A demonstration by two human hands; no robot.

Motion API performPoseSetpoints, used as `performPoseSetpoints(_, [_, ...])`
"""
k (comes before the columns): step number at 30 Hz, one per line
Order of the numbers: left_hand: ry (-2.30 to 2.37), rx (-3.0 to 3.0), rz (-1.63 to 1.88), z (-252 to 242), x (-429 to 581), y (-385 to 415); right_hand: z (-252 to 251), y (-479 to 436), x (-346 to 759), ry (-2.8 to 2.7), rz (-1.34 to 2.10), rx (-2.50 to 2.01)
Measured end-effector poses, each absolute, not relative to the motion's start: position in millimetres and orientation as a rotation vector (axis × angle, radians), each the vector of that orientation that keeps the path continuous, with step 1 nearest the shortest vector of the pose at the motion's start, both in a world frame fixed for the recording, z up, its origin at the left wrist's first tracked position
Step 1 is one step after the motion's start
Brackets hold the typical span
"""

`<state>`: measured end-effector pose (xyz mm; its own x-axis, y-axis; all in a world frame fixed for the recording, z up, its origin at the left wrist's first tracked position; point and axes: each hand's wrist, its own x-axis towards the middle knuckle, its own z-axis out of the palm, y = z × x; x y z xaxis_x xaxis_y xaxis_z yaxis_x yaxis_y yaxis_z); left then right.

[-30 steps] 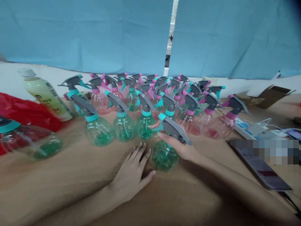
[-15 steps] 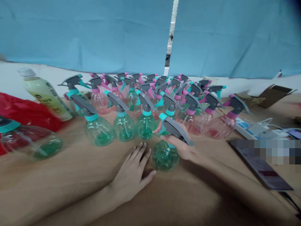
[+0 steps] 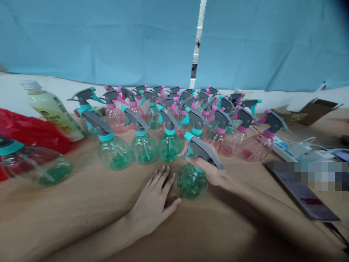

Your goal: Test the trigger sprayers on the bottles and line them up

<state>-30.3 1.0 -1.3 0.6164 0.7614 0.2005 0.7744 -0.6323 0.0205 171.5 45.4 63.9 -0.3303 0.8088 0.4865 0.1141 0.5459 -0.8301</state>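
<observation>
While the right grip (image 3: pixel 209 170) curls snugly round the neck of a green spray bottle (image 3: pixel 192 183), pinching it beneath the grey spray head (image 3: pixel 204 150), the bottle's round body sits just below and left of those fingers! Over on the near left, the left grip (image 3: pixel 152 200) lies palm down on the worktop (image 3: pixel 89 211), fingers spread, just beside that bottle. Beyond both grips, more green bottles (image 3: pixel 145 148) line up, with pink bottles (image 3: pixel 255 148) farther right. Out right of the right grip: a power strip (image 3: pixel 283 146) and a dark phone (image 3: pixel 302 196). Well left of the left grip, a red bag (image 3: pixel 32 133).
</observation>
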Motion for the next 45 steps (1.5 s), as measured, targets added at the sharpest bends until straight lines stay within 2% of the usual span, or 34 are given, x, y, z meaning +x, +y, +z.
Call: performPoseSetpoints(45, [-1.322, -2.792, -0.350, 1.1, -30.0, 0.7, 64.7, 40.9, 167.5, -1.759, 0.839, -0.761])
